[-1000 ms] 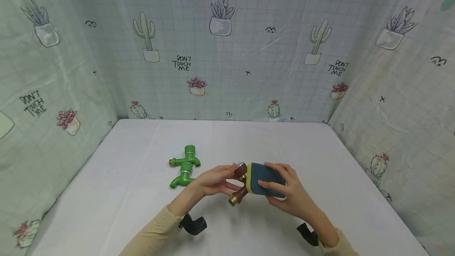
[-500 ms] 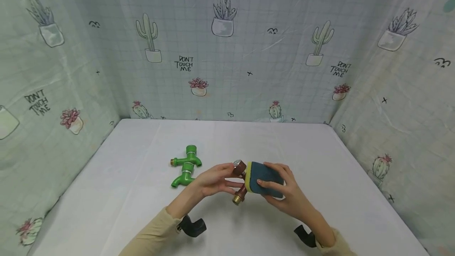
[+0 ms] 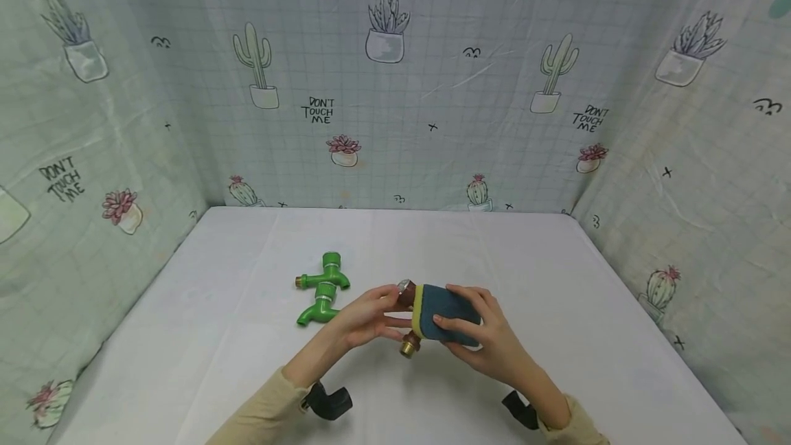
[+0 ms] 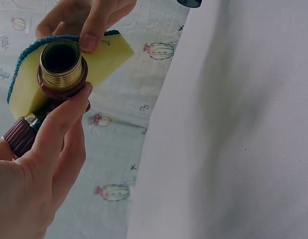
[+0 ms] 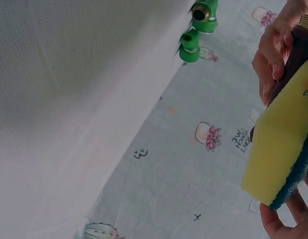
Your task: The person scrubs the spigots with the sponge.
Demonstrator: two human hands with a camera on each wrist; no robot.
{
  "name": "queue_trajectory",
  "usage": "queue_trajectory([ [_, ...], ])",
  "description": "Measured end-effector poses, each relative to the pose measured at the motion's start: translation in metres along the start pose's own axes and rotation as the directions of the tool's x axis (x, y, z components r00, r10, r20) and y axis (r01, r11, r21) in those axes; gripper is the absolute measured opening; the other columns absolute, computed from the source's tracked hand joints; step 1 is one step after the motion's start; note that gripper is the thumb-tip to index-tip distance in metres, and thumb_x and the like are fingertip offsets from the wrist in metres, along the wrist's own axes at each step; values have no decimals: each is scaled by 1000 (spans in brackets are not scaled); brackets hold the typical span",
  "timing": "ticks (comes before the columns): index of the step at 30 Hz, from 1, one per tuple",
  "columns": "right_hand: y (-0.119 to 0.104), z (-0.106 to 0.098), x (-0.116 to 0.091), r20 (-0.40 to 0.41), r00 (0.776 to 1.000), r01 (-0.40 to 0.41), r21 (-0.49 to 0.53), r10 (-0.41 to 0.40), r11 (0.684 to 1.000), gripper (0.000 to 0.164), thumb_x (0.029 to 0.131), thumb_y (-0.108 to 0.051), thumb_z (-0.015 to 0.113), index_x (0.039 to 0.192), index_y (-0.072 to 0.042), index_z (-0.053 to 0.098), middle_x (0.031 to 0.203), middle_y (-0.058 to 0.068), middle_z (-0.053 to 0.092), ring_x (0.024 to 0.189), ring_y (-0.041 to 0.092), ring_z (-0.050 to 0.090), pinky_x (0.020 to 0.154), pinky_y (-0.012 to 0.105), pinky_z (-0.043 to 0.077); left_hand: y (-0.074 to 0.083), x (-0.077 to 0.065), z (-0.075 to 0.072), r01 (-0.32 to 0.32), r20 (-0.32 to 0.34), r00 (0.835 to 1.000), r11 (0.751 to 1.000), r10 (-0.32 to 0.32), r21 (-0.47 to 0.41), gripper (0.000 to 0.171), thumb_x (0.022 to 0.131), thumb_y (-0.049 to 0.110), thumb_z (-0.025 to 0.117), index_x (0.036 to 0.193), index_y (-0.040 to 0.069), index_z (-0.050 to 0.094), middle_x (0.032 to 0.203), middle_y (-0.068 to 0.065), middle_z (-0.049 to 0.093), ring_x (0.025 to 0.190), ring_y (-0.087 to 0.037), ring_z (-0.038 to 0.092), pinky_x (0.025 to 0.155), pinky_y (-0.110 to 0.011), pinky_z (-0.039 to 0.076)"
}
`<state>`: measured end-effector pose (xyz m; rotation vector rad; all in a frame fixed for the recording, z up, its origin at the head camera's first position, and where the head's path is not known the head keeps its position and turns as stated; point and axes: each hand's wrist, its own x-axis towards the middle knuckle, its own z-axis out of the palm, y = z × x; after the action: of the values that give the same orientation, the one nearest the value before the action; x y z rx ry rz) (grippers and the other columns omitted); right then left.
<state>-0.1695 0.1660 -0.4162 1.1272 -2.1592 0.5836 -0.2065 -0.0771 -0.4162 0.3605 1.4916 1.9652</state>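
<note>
My left hand (image 3: 367,319) holds a brown-red tap with a threaded brass end (image 3: 408,347), its fingers along the body. In the left wrist view the brass thread (image 4: 61,75) faces the camera, and the tap's ribbed knob (image 4: 19,138) sits by the thumb. My right hand (image 3: 491,335) grips a sponge (image 3: 443,299), yellow foam with a blue scouring layer. Its yellow face (image 5: 275,142) lies against the tap, whose middle is hidden behind the sponge in the head view. Both things are held up above the white table.
Two green taps (image 3: 323,281) lie close together on the white table (image 3: 525,246), left of my hands. A black curved piece (image 3: 329,402) is at the left wrist and another (image 3: 520,409) at the right. Patterned cloth (image 3: 426,101) rises behind the table and at both sides.
The sponge and right hand have shifted left, covering more of the tap. The tap's knob end has also moved slightly left. Both hands keep their holds, and the green taps stay put.
</note>
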Motion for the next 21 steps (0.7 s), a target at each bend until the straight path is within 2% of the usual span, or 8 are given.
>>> queue_trajectory([
  [5, 5, -5, -1, -16, 999, -33, -34, 33, 999, 32, 84, -45, 52, 108, -28, 64, 128, 16, 45, 110, 28, 39, 80, 47, 44, 1, -5, -1, -7, 5, 1000, 1000, 7, -5, 46, 94, 32, 42, 127, 2, 38, 115, -12, 53, 106, -35, 56, 73, -36, 54],
  [9, 9, -11, -4, -20, 996, -87, -48, 86, 995, 34, 84, -47, 50, 108, -27, 64, 129, 16, 45, 111, 28, 39, 81, 48, 43, 3, -8, -1, -20, 25, 999, 999, 20, -29, 41, 93, 31, 44, 125, 5, 41, 114, -11, 54, 103, -33, 57, 75, -39, 54],
  [13, 12, -11, -7, -47, 994, -103, -47, 101, 994, 35, 85, -47, 49, 108, -26, 64, 128, 17, 45, 110, 28, 38, 80, 46, 42, 3, -10, -1, -31, 43, 998, 997, 34, -69, 35, 92, 32, 46, 119, 10, 45, 112, -9, 54, 102, -32, 57, 75, -40, 54],
  [16, 13, -9, -8, -70, 993, -92, -19, 91, 996, 34, 85, -45, 52, 109, -24, 64, 128, 18, 45, 110, 27, 38, 80, 44, 43, 3, -11, 0, -32, 21, 999, 996, 34, -88, 33, 92, 31, 45, 117, 10, 45, 112, -8, 55, 102, -31, 58, 72, -35, 55],
  [21, 10, -4, -7, -58, 993, -98, 29, 99, 995, 35, 83, -44, 55, 110, -24, 63, 129, 17, 43, 113, 24, 36, 81, 41, 45, 4, -10, 3, -32, -29, 999, 996, 30, -88, 43, 93, 29, 45, 125, 2, 39, 113, -10, 55, 102, -30, 58, 71, -33, 55],
])
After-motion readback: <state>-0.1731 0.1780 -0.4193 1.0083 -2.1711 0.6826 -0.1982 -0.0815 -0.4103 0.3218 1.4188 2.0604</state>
